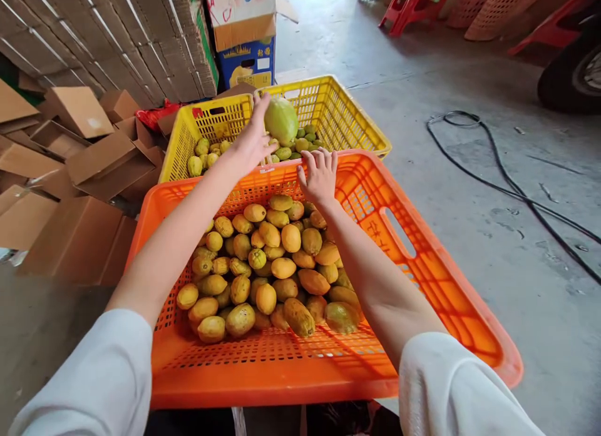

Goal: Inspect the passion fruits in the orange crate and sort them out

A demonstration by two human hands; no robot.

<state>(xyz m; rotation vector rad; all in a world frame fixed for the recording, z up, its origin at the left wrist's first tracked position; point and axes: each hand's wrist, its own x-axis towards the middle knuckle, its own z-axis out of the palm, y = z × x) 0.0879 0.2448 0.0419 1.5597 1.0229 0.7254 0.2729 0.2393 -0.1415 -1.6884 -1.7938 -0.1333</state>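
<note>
My left hand (pixel 253 139) reaches past the far rim of an orange plastic basket (pixel 277 380), its fingers spread. Right beside it is a large pale green round fruit (pixel 282 120), in a yellow crate (pixel 364 126) among smaller green fruits (pixel 307 136); whether the fingers touch it I cannot tell. My right hand (pixel 320 173) lies at the far rim of the orange basket with its fingers apart and holds nothing. Below both arms, many oval yellow-orange fruits (pixel 284 268) are heaped in the orange basket.
A second yellow crate (pixel 181 145) with yellow-green fruits adjoins at the left. Loose cardboard boxes (pixel 75 229) pile up on the left, beneath stacked flattened cardboard (pixel 117 42). A black cable (pixel 507 173) crosses the floor near a wheel (pixel 575 73). Red stools (pixel 413 7) stand behind.
</note>
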